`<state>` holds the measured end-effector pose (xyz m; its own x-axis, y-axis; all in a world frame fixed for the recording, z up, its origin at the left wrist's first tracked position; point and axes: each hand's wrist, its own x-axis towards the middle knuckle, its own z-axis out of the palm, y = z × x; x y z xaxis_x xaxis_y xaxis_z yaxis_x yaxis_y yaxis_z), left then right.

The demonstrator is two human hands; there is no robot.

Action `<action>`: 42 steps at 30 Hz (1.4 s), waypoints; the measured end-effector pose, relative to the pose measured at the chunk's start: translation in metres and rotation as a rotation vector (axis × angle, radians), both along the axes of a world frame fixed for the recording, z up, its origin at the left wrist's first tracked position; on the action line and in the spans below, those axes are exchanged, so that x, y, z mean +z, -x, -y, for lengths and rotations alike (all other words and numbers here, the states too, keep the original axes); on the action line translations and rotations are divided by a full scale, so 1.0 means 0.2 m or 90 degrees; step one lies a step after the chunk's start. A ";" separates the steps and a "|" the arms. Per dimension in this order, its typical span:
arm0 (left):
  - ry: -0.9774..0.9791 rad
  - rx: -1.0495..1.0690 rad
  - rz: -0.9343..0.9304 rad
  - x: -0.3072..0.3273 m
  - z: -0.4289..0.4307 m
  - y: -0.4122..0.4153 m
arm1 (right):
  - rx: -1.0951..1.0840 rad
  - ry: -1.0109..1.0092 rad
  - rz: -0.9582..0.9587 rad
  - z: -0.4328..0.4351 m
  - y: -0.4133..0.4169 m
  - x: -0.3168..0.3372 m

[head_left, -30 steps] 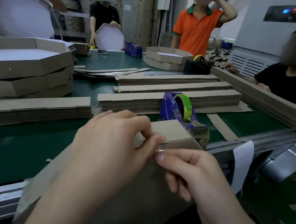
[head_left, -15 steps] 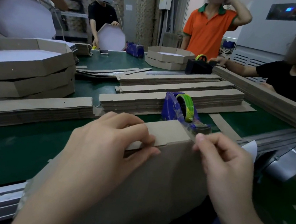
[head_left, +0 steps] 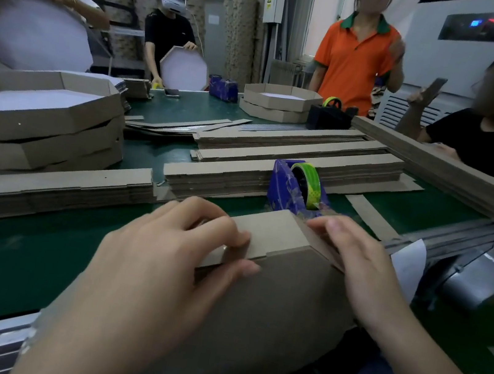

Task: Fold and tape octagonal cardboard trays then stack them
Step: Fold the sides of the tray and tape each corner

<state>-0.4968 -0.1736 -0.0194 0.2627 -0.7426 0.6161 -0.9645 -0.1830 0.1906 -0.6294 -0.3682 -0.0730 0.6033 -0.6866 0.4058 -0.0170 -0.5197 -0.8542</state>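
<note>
Fingers (head_left: 226,225) easing off early could have let the folded corner spring apart. The left hand (head_left: 162,264) pinched the cardboard tray (head_left: 272,304) wall, fingers curled above and thumb beneath, at the green belt (head_left: 16,263) near edge. The right hand (head_left: 367,277) lay nearly flat, fingers together on the adjoining flap, perhaps smoothing tape too clear to see.

The green belt (head_left: 16,263) carries cardboard stacks (head_left: 276,156), stacked trays (head_left: 37,134), a tape dispenser (head_left: 287,190).
</note>
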 end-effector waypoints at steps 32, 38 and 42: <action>0.188 -0.116 -0.158 -0.02 -0.09 -0.01 | 0.137 0.122 -0.028 -0.01 0.05 0.30; 0.222 -0.127 -0.248 -0.16 -0.07 -0.05 | 0.128 0.173 -0.089 0.00 0.02 0.29; 0.214 -0.134 -0.266 -0.19 -0.07 -0.07 | 0.119 0.179 -0.109 0.00 0.01 0.25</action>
<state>-0.4825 -0.1603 -0.0583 0.4022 -0.5865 0.7031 -0.8042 0.1408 0.5775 -0.6307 -0.3672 -0.0235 0.7826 -0.4348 0.4455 -0.0298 -0.7409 -0.6709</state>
